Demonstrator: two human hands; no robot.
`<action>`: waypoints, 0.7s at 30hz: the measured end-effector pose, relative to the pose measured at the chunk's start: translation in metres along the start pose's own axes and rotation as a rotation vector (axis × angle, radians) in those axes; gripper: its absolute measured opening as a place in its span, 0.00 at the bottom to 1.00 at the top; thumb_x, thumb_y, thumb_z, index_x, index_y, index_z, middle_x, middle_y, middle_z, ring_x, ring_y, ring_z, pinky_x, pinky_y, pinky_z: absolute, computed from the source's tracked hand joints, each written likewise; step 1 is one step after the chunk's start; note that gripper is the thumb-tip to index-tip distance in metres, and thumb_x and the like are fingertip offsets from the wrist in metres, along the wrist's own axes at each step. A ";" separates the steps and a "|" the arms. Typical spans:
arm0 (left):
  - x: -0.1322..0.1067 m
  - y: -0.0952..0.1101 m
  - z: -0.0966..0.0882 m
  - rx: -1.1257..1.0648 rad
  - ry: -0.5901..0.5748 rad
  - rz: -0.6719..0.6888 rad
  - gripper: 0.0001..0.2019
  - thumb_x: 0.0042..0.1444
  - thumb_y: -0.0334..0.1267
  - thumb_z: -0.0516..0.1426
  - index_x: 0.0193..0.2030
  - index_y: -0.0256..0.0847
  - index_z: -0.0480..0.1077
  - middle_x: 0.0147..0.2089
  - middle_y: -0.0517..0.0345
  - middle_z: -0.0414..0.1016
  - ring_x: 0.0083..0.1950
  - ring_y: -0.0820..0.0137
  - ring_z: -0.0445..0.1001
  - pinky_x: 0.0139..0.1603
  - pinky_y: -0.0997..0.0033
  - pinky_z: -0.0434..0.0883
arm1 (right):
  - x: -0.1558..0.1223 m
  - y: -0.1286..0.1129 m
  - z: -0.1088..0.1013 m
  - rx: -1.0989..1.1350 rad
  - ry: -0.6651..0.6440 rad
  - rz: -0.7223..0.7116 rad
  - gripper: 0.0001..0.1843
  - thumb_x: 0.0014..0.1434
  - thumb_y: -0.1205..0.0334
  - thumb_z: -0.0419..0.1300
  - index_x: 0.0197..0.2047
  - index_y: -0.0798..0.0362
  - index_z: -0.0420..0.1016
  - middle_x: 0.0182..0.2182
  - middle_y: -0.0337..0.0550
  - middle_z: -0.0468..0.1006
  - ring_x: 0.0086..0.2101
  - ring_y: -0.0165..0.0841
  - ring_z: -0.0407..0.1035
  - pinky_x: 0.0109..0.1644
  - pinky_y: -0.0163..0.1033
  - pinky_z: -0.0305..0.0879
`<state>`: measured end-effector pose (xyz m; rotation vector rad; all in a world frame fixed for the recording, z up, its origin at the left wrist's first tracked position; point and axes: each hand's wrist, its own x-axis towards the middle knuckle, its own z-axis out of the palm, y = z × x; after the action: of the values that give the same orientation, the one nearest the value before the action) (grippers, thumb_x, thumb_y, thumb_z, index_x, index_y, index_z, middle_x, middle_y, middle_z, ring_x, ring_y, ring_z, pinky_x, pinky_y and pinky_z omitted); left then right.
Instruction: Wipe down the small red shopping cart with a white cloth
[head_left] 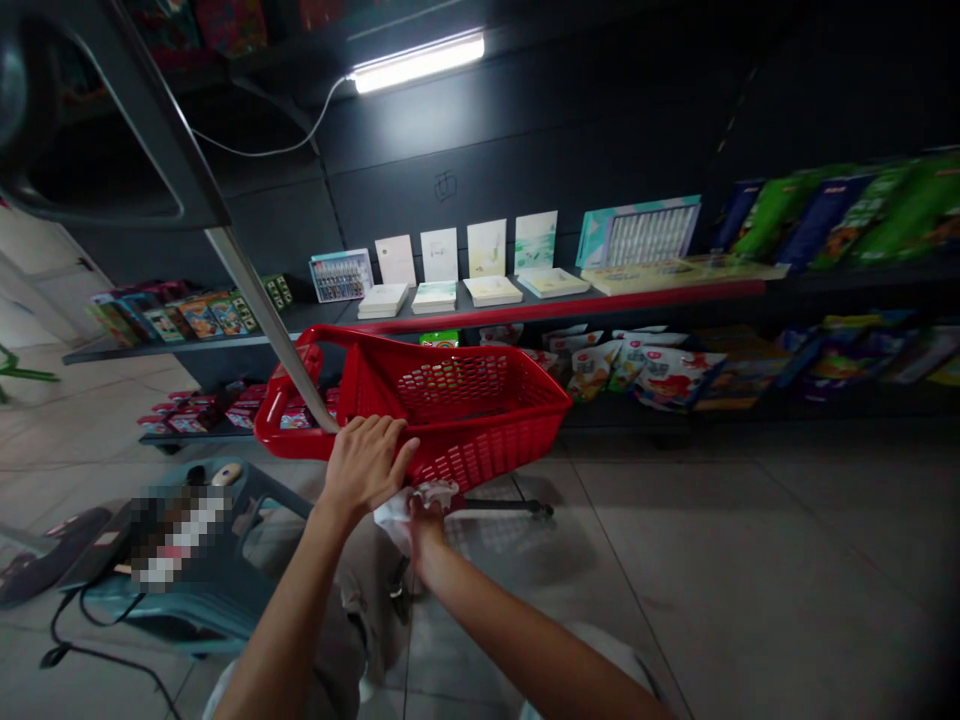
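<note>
A red plastic shopping cart (517, 440) with perforated sides stands in front of me. Over its near rim, by the handle end, my left hand (363, 466) is closed with the thumb sticking out along the side. Lower down, my right hand (427, 528) grips a crumpled white cloth (393, 518) against the cart's near underside. Some of the right fingers are hidden by the cloth and the cart. A grey metal pole (259, 290) crosses the view in front of the cart's handle.
Behind the cart runs a dark shelf with a red edge (540, 308), bearing booklets and boxes. Snack bags (675, 375) fill the lower shelf. A blue-grey plastic stool (202, 600), partly blurred out, stands at left with a black cable (112, 660). Above, a tube light (420, 62) glows.
</note>
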<state>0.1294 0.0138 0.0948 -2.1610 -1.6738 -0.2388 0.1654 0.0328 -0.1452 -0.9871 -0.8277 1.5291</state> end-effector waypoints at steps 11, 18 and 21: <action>0.000 -0.004 0.006 0.004 0.021 0.017 0.21 0.71 0.49 0.45 0.54 0.40 0.73 0.49 0.46 0.80 0.50 0.58 0.75 0.53 0.56 0.63 | -0.010 -0.044 0.008 0.354 0.123 0.447 0.14 0.48 0.68 0.64 0.39 0.49 0.69 0.33 0.41 0.82 0.31 0.35 0.76 0.30 0.37 0.70; 0.007 -0.005 0.014 0.045 0.046 0.035 0.17 0.71 0.41 0.47 0.53 0.39 0.74 0.46 0.46 0.80 0.47 0.57 0.75 0.50 0.55 0.63 | 0.035 -0.110 -0.041 0.359 0.162 0.090 0.17 0.44 0.63 0.68 0.39 0.52 0.72 0.36 0.43 0.82 0.36 0.37 0.78 0.40 0.39 0.76; 0.010 -0.005 0.015 0.052 0.046 0.040 0.15 0.71 0.40 0.47 0.51 0.39 0.74 0.46 0.46 0.80 0.47 0.57 0.75 0.50 0.55 0.62 | 0.072 -0.145 -0.088 0.332 0.366 -0.061 0.22 0.45 0.60 0.67 0.44 0.49 0.68 0.44 0.43 0.81 0.42 0.35 0.78 0.41 0.36 0.76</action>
<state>0.1260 0.0298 0.0862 -2.1328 -1.5919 -0.2298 0.2996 0.1286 -0.0628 -0.9449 -0.3295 1.3254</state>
